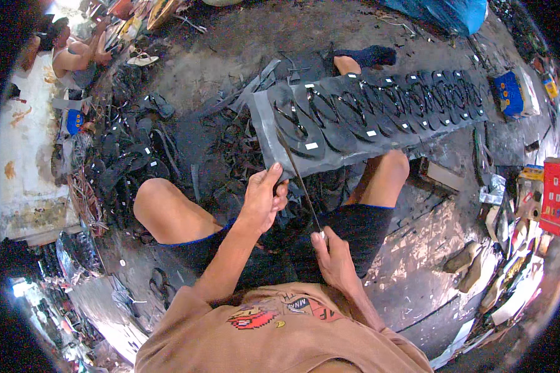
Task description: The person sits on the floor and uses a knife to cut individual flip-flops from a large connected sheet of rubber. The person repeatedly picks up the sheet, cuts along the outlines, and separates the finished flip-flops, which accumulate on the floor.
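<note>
A long grey-black rubber sheet [265,127] stretches from in front of me toward the right. On it lies a row of black sandals [305,115] with glossy straps and small white labels. My left hand [262,198] pinches the sheet's near-left corner between thumb and fingers. My right hand [337,258] is closed round the lower end of a long, thin knife [303,183], its handle mostly hidden in the fist. The blade points away from me and crosses the sheet's left end, beside the first sandal.
Dark rubber scraps [230,137] lie heaped beyond my left hand. More black sandals [127,146] are piled at the left. At the right are a blue box [510,93], a red box [552,196] and a pair of tan shoes [470,264]. Another person [74,59] sits at the far left.
</note>
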### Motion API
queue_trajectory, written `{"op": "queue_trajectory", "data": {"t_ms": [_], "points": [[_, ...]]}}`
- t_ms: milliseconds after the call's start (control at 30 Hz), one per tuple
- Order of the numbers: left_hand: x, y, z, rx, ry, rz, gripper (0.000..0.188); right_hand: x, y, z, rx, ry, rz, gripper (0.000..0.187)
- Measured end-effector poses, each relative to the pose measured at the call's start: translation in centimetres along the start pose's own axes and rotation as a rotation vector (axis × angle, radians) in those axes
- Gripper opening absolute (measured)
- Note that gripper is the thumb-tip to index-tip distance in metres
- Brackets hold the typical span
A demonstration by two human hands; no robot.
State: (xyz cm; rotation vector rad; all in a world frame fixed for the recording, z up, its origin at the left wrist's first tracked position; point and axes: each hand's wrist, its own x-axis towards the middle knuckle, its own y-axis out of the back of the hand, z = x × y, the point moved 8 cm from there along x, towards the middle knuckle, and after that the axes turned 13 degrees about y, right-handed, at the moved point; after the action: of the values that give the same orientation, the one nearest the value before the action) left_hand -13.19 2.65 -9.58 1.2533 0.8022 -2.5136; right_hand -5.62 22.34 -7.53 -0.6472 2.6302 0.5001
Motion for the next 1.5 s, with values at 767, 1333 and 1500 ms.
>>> {"op": "queue_trajectory", "data": {"t_ms": [767, 1333, 1500], "points": [[-3.9, 2.9, 2.6, -0.006, -0.042, 0.099, 0.036, 23.5, -4.9, -6.8, -0.638, 1.046, 0.586, 0.052], [12.2, -1.2, -5.1, -0.258, 0.213, -0.422, 0.09, 7.4, 6.1, -3.7, 0.706, 0.148, 0.2, 0.044], [11.2, -2.3, -4.2, 0.003, 0.209, -0.009, 0.051, -0.2, 14.5, 2.7, 0.47, 0.104, 0.675, 0.027]]}}
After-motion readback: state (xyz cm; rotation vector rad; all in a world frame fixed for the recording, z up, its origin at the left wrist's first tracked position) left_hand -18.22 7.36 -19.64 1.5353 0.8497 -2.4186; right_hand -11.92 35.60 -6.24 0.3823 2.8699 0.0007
